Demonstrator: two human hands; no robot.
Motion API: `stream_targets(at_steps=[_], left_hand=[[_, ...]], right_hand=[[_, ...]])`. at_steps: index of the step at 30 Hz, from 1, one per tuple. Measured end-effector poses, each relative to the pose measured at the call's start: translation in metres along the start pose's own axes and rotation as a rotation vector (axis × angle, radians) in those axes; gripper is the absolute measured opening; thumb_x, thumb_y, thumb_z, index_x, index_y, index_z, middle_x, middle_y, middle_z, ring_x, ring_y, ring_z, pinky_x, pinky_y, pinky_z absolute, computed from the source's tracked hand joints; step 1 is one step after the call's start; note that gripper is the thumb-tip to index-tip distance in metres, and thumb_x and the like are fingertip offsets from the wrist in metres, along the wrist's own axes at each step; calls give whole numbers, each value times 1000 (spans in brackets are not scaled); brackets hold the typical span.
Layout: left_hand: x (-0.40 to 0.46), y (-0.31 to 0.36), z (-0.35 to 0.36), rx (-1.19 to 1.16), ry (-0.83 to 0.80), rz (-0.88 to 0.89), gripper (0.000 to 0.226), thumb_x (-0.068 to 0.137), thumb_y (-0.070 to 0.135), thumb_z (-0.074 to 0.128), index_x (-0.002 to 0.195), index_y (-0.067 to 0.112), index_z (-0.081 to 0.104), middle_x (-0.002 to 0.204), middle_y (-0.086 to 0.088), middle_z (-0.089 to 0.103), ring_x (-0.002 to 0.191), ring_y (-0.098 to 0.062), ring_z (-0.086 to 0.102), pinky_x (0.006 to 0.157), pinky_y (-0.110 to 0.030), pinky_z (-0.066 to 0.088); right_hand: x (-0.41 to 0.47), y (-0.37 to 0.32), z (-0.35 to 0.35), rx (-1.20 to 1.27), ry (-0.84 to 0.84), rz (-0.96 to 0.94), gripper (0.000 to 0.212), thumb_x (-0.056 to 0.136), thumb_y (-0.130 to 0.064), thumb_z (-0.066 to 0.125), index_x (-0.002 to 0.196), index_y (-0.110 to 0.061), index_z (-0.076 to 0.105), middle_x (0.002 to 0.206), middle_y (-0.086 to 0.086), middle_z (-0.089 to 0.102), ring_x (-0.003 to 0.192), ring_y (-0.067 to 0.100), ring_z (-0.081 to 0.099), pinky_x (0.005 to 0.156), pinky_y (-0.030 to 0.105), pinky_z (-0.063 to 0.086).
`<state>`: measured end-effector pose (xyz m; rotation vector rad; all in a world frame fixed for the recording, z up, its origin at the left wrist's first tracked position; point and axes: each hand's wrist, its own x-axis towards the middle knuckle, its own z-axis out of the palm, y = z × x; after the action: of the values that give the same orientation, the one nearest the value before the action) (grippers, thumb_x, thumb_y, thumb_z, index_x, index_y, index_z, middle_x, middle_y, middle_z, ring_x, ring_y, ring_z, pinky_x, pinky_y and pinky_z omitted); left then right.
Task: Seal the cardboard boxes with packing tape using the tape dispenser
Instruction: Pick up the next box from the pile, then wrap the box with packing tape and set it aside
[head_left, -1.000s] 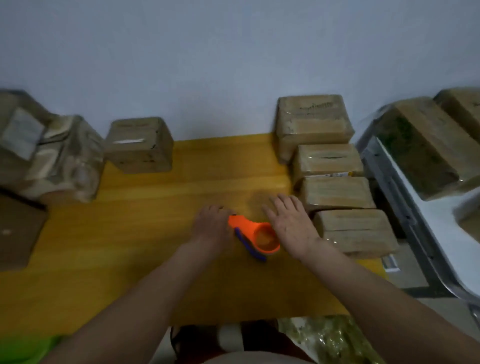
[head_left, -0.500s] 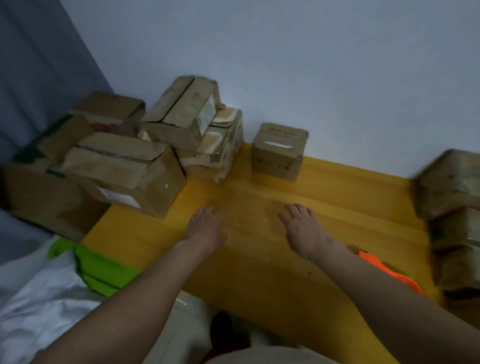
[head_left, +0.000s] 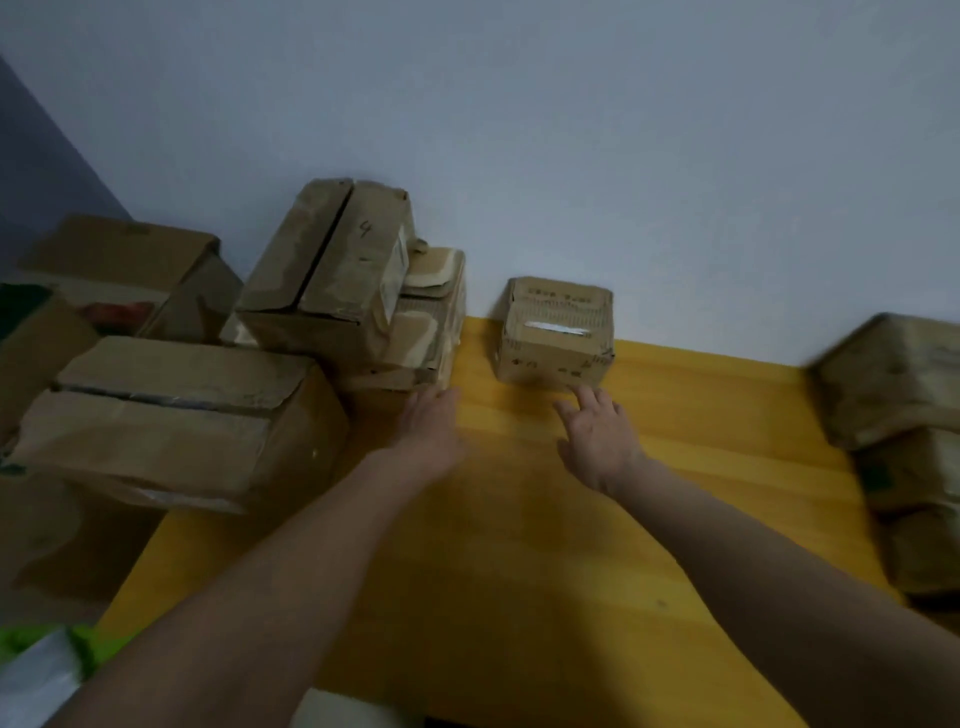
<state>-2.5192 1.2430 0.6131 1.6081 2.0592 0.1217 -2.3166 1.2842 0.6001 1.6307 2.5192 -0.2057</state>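
Observation:
A small cardboard box (head_left: 555, 332) stands against the wall at the back of the yellow table (head_left: 519, 545), its top slit showing a strip of tape. My right hand (head_left: 597, 436) stretches toward it with straight fingers, the fingertips at its lower front edge. My left hand (head_left: 431, 431) reaches forward empty, fingers extended, close to the base of a stack of boxes (head_left: 363, 291). The tape dispenser is out of view.
A large box with an open top seam (head_left: 176, 415) lies at the table's left end, more boxes (head_left: 119, 265) behind it. Taped boxes (head_left: 893, 384) are stacked at the right edge. Green and white material (head_left: 47, 665) sits bottom left.
The view has swung left and the orange tape dispenser has dropped out of sight. Both hands have left it and moved forward to the boxes at the back.

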Motion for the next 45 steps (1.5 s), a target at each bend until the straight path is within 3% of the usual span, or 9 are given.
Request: stream_targets(at_steps=[6,12,15,18,20,26,36,41,45], left_hand=[[73,40,-3,-198,-24,-20,81,91,28,62,153,29,10,160,4,11,147,-23,9,117,-48,19],[145,69,7,-566,-146,-159,80,96,27,55,154,29,-1,160,-2,14,146,-27,17,113,-46,24],[159,76,18,-714,-184,-159,72,98,20,51,155,25,6,159,-2,21,144,-25,22,114,-44,23],[158,81,27,-776,-126,-130,59,98,15,50,151,22,24,151,-3,36,136,-23,36,103,-35,34],[149,80,34,-732,-88,-142,54,99,19,49,149,22,30,148,-4,36,131,-23,40,98,-34,38],[95,72,70,-475,-179,-168,59,100,37,45,153,31,20,152,-4,24,135,-29,34,109,-47,37],[-31,81,135,-331,-289,24,56,99,45,41,151,36,22,147,-4,35,132,-26,40,105,-47,39],[-82,88,156,-331,-230,68,56,100,41,42,152,30,23,148,-1,37,129,-21,43,104,-38,40],[-101,100,166,-340,-150,123,50,100,35,44,148,27,32,136,4,52,113,-16,55,92,-35,49]], right_hand=[[67,54,-7,431,5,307,68,94,-34,54,149,-17,17,156,17,11,142,35,12,115,45,18],[116,80,-4,1085,-35,482,49,95,-13,55,137,-7,32,141,14,43,127,29,44,105,39,41],[121,84,2,1232,-46,498,49,96,-10,52,140,-10,31,139,10,44,125,25,45,98,32,41],[116,87,6,1288,-5,517,52,94,-12,55,141,-9,30,139,10,44,125,25,45,99,32,42],[106,88,9,1294,-2,539,58,93,-17,58,142,-9,28,141,11,42,127,27,44,104,39,43],[33,85,32,985,-75,650,72,94,-41,53,151,-15,17,141,14,30,129,36,35,105,49,39],[-118,76,78,806,-24,960,59,91,-49,51,133,-9,42,129,21,44,122,38,42,103,41,34],[-162,82,91,720,26,976,56,93,-52,47,127,-9,45,122,20,47,114,39,50,96,42,40],[-179,98,94,701,20,934,51,96,-52,39,121,-9,52,118,19,51,109,37,52,91,43,41]])
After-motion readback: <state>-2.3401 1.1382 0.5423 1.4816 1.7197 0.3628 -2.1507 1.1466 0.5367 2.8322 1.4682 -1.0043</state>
